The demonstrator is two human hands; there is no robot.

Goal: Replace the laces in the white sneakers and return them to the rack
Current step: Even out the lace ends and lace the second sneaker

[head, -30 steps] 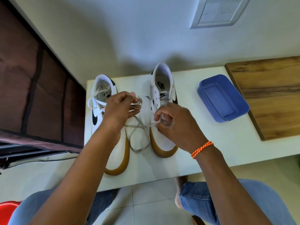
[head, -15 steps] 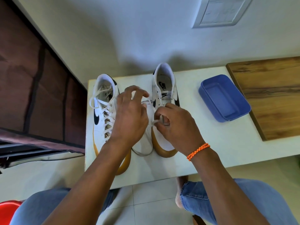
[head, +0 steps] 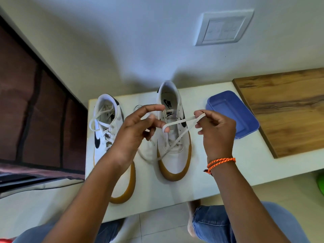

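Two white sneakers with gum soles stand toe-toward-me on a white table [head: 228, 172]. The left sneaker [head: 107, 130] is laced, its lace ends loose. Above the right sneaker [head: 175, 151] both my hands are raised. A white lace [head: 178, 122] comes up from the shoe's lower eyelets. My left hand [head: 138, 130] pinches one stretch of it, with the index finger stretched out. My right hand [head: 215, 128] pinches the other end between thumb and fingers, so the lace spans between the hands. A slack loop hangs beside the shoe's toe.
A blue plastic tray [head: 233, 113] lies right of the right sneaker. A wooden board [head: 289, 111] covers the table's right part. A dark cabinet [head: 35, 111] stands at the left, and a wall switch plate [head: 222, 27] is behind. My knees in jeans are under the table's front edge.
Both hands have lifted off the right sneaker and drawn apart, pulling the lace up and out between them. The camera has tilted, showing more of the wall.
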